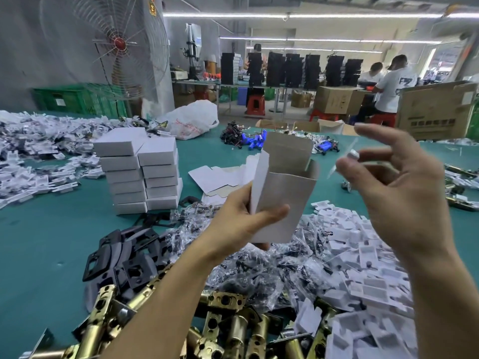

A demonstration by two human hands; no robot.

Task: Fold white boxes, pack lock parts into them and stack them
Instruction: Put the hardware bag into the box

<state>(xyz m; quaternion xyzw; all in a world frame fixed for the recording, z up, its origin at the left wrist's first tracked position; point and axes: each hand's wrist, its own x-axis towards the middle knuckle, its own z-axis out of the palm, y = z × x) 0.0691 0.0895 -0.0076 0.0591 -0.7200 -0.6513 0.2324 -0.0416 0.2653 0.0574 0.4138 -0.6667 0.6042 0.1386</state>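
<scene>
My left hand (241,224) grips a white box (281,193) upright above the table, top flaps open and its grey inside showing. To the right of the box's mouth my right hand (396,185) is raised, fingers loosely curled, pinching a small clear plastic bag (342,161) that is blurred. Two stacks of closed white boxes (142,172) stand at the left on the green table (51,242). Flat unfolded box blanks (220,180) lie behind the held box.
Brass latch bolts (228,322) and black strike plates (124,257) lie near the front edge. Bagged screws (259,260) and white plastic inserts (363,268) are heaped at the right. More bagged parts (39,146) cover the far left. People work at benches behind.
</scene>
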